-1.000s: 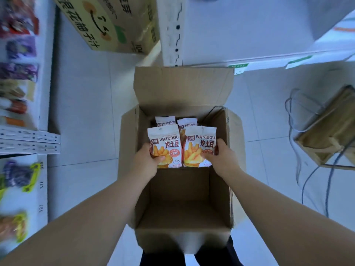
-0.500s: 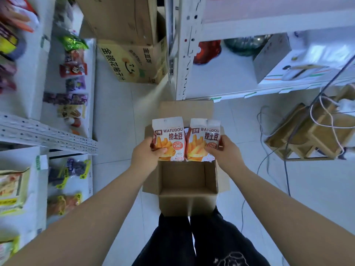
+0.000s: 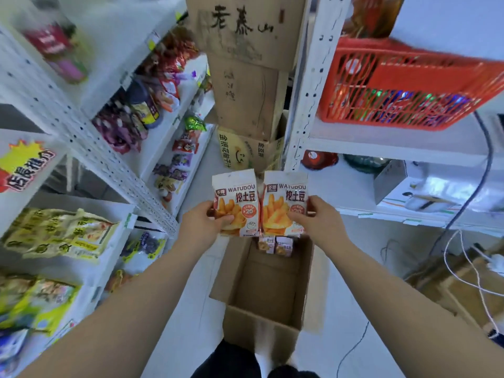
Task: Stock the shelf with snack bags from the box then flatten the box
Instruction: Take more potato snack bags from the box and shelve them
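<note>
My left hand point(image 3: 203, 224) grips a white and orange snack bag point(image 3: 236, 197) by its lower left corner. My right hand point(image 3: 317, 221) grips a matching snack bag point(image 3: 283, 196) by its lower right edge. Both bags are upright, side by side, held above the far end of the open cardboard box point(image 3: 267, 293) on the floor. Two more snack bags point(image 3: 275, 245) stand inside the box against its far wall. White shelves point(image 3: 90, 148) full of snack packets rise on the left.
Stacked cardboard cartons point(image 3: 245, 77) stand at the aisle's end. On the right, a white rack point(image 3: 381, 143) carries a red plastic basket point(image 3: 403, 85) and boxed goods. Cables point(image 3: 469, 271) and a wooden crate point(image 3: 461, 285) lie on the floor at right.
Both hands lifted the two snack bags out of the box and higher. The view rose, so the box looks smaller and more of the shelves shows.
</note>
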